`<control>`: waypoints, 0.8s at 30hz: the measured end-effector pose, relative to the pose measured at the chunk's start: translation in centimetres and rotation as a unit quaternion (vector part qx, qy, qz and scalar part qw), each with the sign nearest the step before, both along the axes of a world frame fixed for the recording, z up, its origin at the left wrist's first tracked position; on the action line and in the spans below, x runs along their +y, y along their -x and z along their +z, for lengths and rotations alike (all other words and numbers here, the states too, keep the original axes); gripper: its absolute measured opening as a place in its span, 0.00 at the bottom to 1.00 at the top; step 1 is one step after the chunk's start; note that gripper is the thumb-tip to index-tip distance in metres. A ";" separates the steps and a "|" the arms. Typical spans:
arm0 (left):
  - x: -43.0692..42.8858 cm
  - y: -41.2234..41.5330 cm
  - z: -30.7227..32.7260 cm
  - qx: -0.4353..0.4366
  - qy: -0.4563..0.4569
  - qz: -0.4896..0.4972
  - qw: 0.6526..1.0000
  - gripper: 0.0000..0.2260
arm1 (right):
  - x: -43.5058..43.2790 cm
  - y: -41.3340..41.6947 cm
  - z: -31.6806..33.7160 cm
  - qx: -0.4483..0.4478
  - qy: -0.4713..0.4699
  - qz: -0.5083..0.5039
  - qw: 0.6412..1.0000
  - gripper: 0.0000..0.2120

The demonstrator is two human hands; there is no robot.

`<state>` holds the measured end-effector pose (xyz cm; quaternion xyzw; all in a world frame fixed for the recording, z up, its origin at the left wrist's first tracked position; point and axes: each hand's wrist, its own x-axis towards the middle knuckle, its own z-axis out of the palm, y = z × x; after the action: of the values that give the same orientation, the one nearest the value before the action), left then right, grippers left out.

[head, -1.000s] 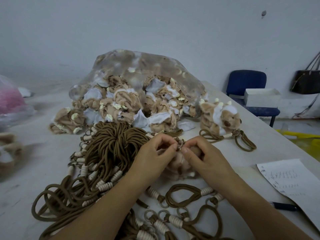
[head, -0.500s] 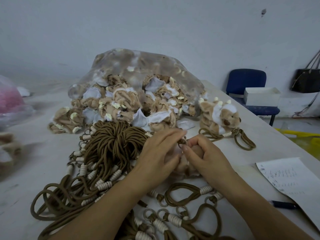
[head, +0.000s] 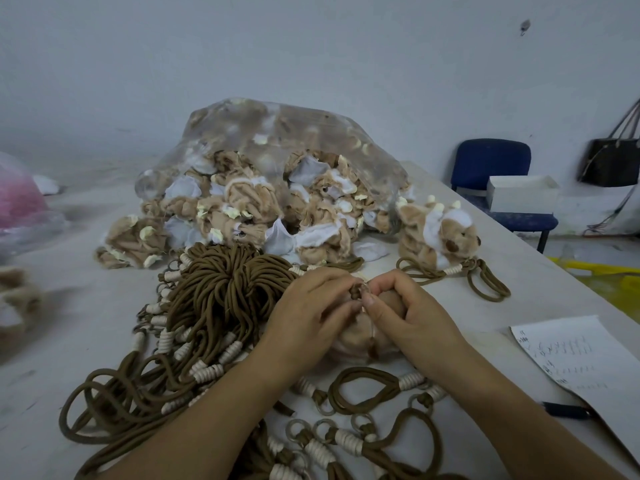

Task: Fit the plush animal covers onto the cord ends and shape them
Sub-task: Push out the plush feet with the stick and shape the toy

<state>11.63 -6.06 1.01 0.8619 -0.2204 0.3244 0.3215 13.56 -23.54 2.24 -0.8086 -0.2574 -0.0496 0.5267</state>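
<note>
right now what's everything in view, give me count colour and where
plush cover: one, tan, between the hands
cord end: one, brown knot, sticking out of that cover
finished plush animal: one, tan and white, far right of the table, on its cord
plastic bag: one, clear, table centre, spilling many tan and white covers
cord bundle: many, brown with cream wrappings, left of the hands
paper sheet: one, white, right edge
pen: one, dark, beside the sheet
chair: one, blue, beyond the table, holding a white box
handbag: one, black, on the wall
pink bag: one, far left
table: one, whitish
left hand: pinches the cord end
right hand: grips the plush cover
</note>
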 end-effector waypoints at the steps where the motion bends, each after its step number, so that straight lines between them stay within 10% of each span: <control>1: -0.1 0.1 0.0 -0.007 0.008 0.003 1.000 0.16 | 0.0 0.0 0.0 0.005 -0.005 0.006 1.000 0.02; 24: -0.1 -0.1 -0.8 0.208 0.184 -0.113 0.954 0.15 | 0.0 -0.3 -0.5 0.090 -0.078 0.062 0.991 0.10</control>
<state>11.71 -6.17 0.21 0.8056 -0.1804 0.1343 0.5481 13.84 -23.55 1.71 -0.7484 -0.2541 0.0362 0.6116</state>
